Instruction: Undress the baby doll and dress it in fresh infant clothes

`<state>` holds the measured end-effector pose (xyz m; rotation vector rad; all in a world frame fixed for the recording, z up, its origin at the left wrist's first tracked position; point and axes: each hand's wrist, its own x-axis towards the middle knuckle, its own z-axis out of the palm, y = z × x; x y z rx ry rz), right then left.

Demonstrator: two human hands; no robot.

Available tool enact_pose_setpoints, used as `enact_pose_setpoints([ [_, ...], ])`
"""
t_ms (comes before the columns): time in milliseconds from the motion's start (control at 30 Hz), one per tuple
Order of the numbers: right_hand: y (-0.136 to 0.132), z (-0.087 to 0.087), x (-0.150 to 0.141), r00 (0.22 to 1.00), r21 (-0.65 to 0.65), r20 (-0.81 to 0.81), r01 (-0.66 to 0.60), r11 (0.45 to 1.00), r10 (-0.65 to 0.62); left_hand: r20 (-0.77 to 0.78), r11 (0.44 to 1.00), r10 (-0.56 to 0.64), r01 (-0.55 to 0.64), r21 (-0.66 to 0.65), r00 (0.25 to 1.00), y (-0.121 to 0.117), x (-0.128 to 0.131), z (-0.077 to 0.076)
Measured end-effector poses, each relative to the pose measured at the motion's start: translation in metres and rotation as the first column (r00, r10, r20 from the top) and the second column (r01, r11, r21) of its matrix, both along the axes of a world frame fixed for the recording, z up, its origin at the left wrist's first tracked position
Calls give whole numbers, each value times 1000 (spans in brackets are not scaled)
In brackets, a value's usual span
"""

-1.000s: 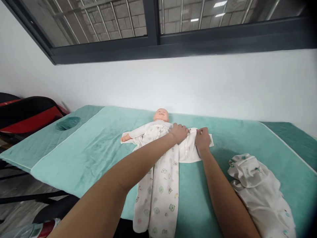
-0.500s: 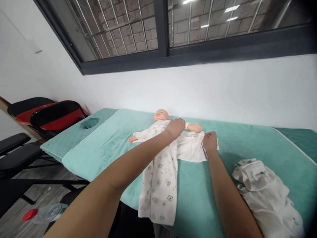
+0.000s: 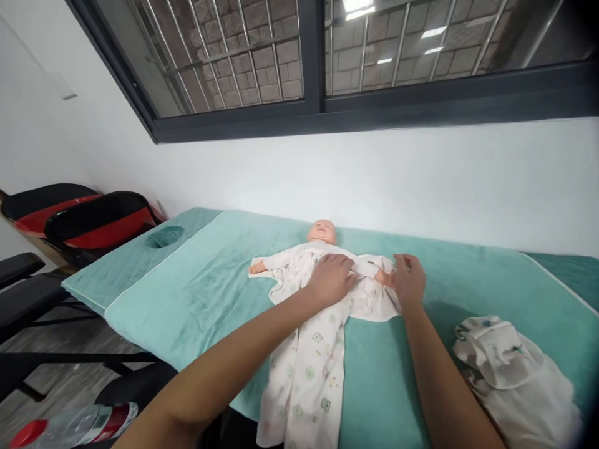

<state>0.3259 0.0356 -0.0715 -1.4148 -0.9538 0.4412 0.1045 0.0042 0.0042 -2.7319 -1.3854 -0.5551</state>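
A baby doll lies on its back on the green padded bed (image 3: 201,293), its head (image 3: 322,232) toward the wall and its arms spread. Under and over its body is a white baby garment (image 3: 306,374) with small printed animals, its long legs hanging toward me. My left hand (image 3: 331,279) rests on the doll's front with curled fingers near the sleeve; what they pinch is hidden. My right hand (image 3: 410,279) is beside the doll's hand (image 3: 384,278), at the edge of the spread cloth, fingers loosely bent and apart.
A crumpled white cloth (image 3: 515,374) lies on the bed at the right. Folding chairs (image 3: 103,218) stand at the left. At the lower left is a plastic bottle (image 3: 79,427) with a red cap. The wall and a barred window (image 3: 234,56) border the far side.
My right hand has let go of the garment's edge and moved up by the doll's hand. My left hand has shifted lower on the doll's front. The doll's arm now lies lower over the cloth.
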Motion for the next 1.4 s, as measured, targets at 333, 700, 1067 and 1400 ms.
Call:
enact_pose_setpoints([
  [333,-39,3,-90,684,-104,200,-697,709,702,729,822,365,168,-544,580,22,-144,-52],
  [700,-28,5,-86,720,-224,60,-666,712,692,726,660,271,428,-618,632,24,-175,-52],
  [1067,-65,3,-97,721,-110,-264,-682,723,640,720,796,311,244,-554,621,-12,-165,-69],
  [1400,-114,11,-96,621,-263,14,-754,602,784,693,818,188,279,-503,696,-58,-176,-69],
])
